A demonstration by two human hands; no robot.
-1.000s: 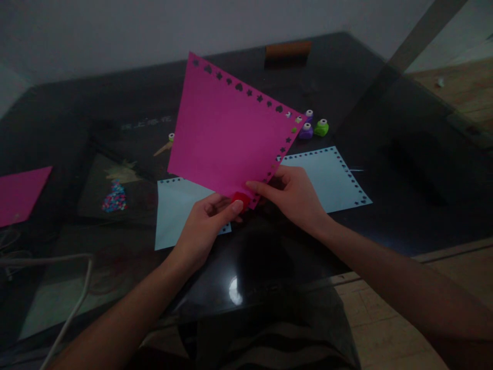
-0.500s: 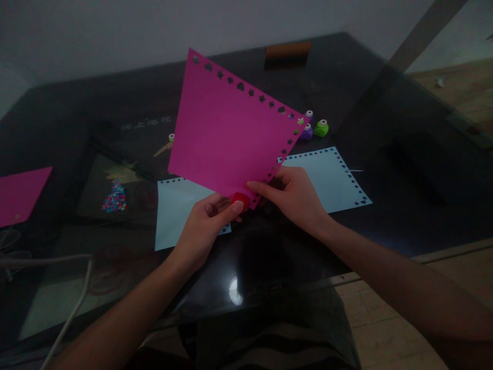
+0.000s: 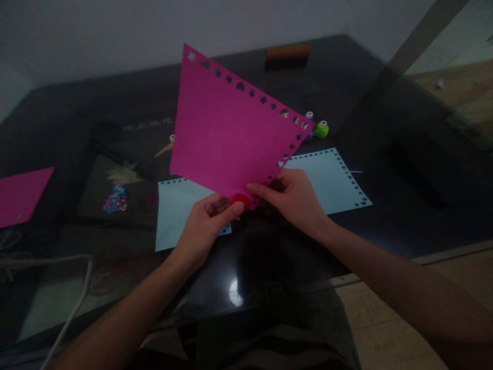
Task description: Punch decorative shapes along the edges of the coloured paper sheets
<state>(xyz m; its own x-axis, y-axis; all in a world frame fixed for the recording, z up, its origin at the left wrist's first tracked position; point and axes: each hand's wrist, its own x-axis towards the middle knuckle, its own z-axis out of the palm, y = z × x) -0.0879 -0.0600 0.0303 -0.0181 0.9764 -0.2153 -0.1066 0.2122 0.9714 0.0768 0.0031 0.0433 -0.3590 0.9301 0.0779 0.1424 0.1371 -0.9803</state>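
Glossy black desk [image 3: 277,257] under dim light, pale wall [image 3: 115,31] behind, and up off the surface comes a magenta sheet of paper [image 3: 227,133], its lowest corner right between the two hands. Left hand [image 3: 208,221] has thumb and fingers clamped on a red craft punch [image 3: 239,201] at that corner; right hand [image 3: 295,198], close beside, pinches the lower right edge, thumb in front. The sheet stands tilted, fanning away from the wearer, its longest-looking edge sloping from upper left down to the right, punched with hearts and stars. And it's swung since a second ago! Upper corner further up and left, right corner now over more of the purple punches [image 3: 309,115]; the red punch has barely budged. Beyond the hands, light-blue sheets [image 3: 327,180], a green punch [image 3: 321,129], and to the left, a confetti heap [image 3: 116,199].
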